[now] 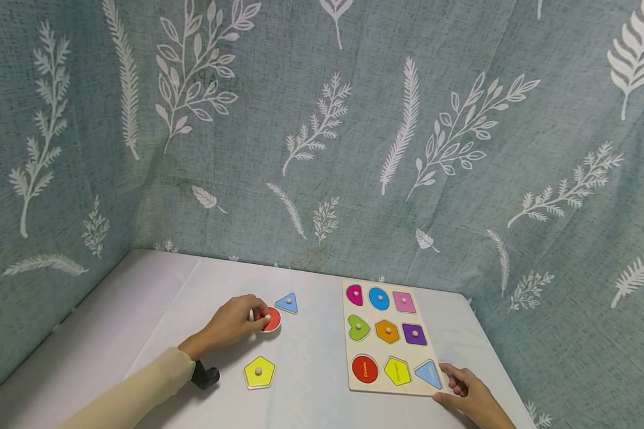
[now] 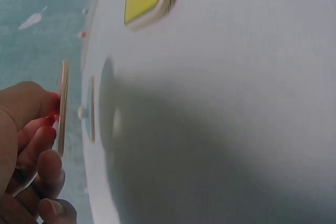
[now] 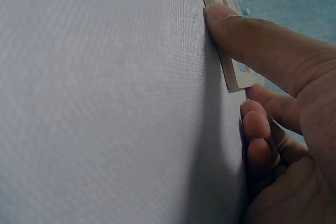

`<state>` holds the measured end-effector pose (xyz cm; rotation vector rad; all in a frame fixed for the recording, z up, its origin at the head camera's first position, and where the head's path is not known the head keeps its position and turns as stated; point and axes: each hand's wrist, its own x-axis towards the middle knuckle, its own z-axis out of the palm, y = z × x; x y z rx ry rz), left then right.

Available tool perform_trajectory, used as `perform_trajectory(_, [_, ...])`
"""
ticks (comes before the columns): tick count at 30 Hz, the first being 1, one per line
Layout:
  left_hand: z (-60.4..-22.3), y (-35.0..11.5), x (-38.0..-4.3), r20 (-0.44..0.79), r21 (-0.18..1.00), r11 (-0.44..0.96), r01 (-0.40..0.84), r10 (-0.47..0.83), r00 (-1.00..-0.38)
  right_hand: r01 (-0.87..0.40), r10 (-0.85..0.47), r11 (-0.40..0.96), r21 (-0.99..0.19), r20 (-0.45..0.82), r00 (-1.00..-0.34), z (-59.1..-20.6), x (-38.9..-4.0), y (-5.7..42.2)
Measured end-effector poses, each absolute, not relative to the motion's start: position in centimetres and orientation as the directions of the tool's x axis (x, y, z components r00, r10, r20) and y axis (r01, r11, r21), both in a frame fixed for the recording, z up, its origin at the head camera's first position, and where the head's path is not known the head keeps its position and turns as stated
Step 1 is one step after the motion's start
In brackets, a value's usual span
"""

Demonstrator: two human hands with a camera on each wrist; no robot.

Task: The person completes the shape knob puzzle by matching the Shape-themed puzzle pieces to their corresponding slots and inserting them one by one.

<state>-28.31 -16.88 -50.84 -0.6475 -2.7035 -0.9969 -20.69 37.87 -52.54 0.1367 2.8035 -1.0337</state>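
My left hand (image 1: 236,320) pinches the knob of a round red puzzle piece (image 1: 272,320). In the left wrist view that wooden piece (image 2: 63,108) is edge-on, raised off the table. Just beyond it lies a blue triangle piece (image 1: 287,302), and nearer the front is a yellow pentagon piece (image 1: 259,372), both knobbed. At the right, a wooden shape puzzle board (image 1: 386,351) lies flat. My right hand (image 1: 469,393) grips its near right corner, thumb on the front edge and fingers at the side. The red circular recess (image 1: 365,369), yellow pentagon recess (image 1: 398,371) and blue triangle recess (image 1: 428,374) show printed words.
Several knobbed pieces, including a green heart (image 1: 358,328) and an orange hexagon (image 1: 387,331), sit in the board's upper two rows. The white-covered table (image 1: 311,333) meets a green leaf-patterned cloth (image 1: 322,179) behind and at both sides.
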Motion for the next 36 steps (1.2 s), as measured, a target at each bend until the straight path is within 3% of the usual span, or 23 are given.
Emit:
perform_trajectory(16, [-50.2,-12.8,-27.6,0.339,0.555,0.611,0.565,0.454,-0.824,0.133,0.036,0.766,-0.63,-0.164,-0.986,-52.6,-20.7,37.9])
perform_trajectory(36, [-50.2,-8.1,-27.4,0.304,0.562,0.57,0.599,0.531,-0.791,0.125,0.025,0.767,-0.629,-0.164,-0.986,-52.7,-20.7,38.1])
